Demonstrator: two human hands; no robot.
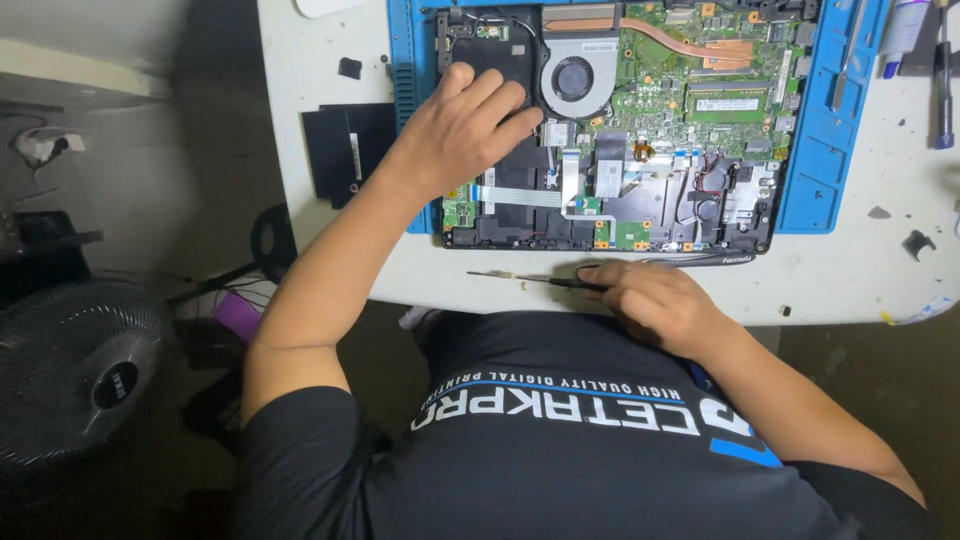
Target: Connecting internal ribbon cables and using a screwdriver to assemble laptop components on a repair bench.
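An opened laptop [640, 190] lies on a blue work mat [820, 150], its green board, copper heat pipe and round fan [573, 78] exposed. My left hand [465, 125] rests flat on the black part at the laptop's left side, fingers spread toward the fan. My right hand [655, 300] lies at the table's front edge, fingers closed on the dark handle of a thin screwdriver [525, 279] that points left along the table, just in front of the laptop.
A black flat cover [340, 145] lies left of the mat on the white table [850, 270]. Tools and a pen [943, 80] sit at the far right. Small black bits dot the table. A floor fan [80, 370] stands at lower left.
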